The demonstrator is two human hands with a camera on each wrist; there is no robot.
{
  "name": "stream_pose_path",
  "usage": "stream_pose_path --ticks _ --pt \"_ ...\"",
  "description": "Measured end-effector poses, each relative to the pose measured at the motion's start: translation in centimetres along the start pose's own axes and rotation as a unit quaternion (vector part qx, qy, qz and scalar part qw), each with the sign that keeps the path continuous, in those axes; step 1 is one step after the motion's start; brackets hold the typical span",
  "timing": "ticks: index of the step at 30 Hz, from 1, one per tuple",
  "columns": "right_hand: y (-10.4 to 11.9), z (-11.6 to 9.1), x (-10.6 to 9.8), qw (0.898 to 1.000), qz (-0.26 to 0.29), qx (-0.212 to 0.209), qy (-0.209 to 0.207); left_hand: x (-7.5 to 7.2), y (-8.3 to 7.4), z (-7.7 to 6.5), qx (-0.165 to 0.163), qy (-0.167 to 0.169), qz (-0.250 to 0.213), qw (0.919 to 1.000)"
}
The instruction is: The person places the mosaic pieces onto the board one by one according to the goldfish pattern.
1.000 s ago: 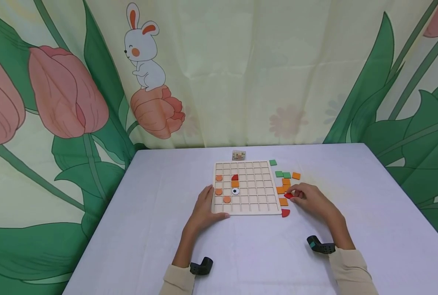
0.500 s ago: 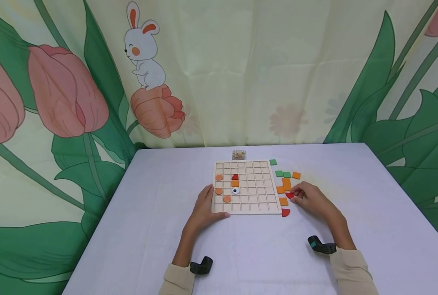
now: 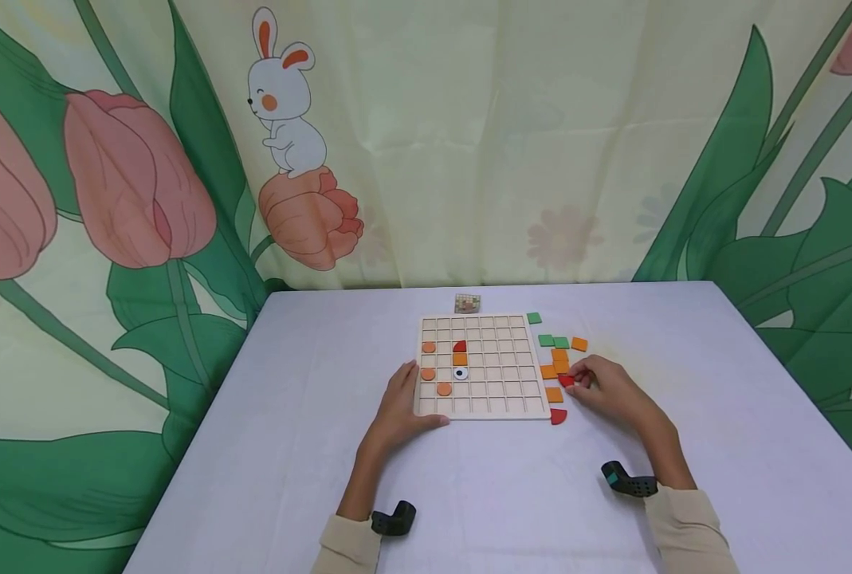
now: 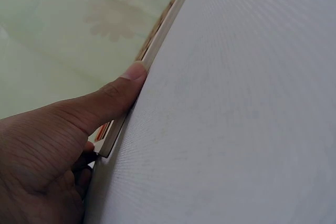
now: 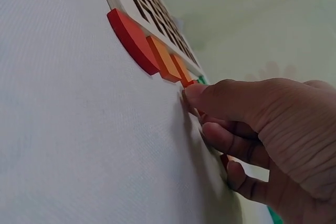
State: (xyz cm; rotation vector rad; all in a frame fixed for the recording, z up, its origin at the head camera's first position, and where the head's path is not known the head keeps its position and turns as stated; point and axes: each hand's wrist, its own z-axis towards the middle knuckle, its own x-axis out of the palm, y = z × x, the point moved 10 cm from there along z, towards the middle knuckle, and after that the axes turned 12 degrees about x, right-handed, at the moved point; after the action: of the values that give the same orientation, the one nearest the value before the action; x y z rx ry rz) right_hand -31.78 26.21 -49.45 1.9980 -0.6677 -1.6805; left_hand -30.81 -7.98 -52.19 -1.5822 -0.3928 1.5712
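A pale grid board (image 3: 497, 415) lies on the table. My left hand (image 3: 394, 410) grips its near left corner, the thumb (image 4: 135, 72) along the front edge and the fingers at the left side. To the right of the board, my right hand (image 3: 612, 395) pinches a red quarter-round tile (image 3: 566, 382) between thumb and fingertips, low over the table. Most of that tile is hidden in the right wrist view. In the board's cells sit several orange discs (image 3: 444, 389), an eye disc (image 3: 460, 373), an orange square tile (image 3: 460, 359) and a red quarter-round tile (image 3: 460, 347).
Along the board's right edge lie several loose orange square tiles (image 3: 555, 395), several green tiles (image 3: 561, 343) and another red quarter-round tile (image 3: 558, 416). A small patterned card or block (image 3: 467, 303) is behind the board. A white cloth (image 3: 311, 383) covers the table.
The red tile has turned in my right hand's fingertips, so its straight side now faces away and its curve faces nearer. My left hand stays at the board's corner.
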Motion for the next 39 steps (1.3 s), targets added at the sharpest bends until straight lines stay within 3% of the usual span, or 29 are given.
stream_pose_path --ticks 13,24,39 --pt "3.7 0.1 0.6 0.998 0.007 -0.07 0.0 -0.3 -0.2 0.0 0.003 -0.002 0.006 1.0" --pt "6.4 0.8 3.0 0.997 0.005 -0.061 0.046 -0.2 -0.4 -0.2 -0.002 0.001 0.005 1.0" --pt "11.5 0.7 7.0 0.991 0.007 -0.114 0.068 0.0 -0.3 -0.2 -0.012 0.004 0.005 0.9999"
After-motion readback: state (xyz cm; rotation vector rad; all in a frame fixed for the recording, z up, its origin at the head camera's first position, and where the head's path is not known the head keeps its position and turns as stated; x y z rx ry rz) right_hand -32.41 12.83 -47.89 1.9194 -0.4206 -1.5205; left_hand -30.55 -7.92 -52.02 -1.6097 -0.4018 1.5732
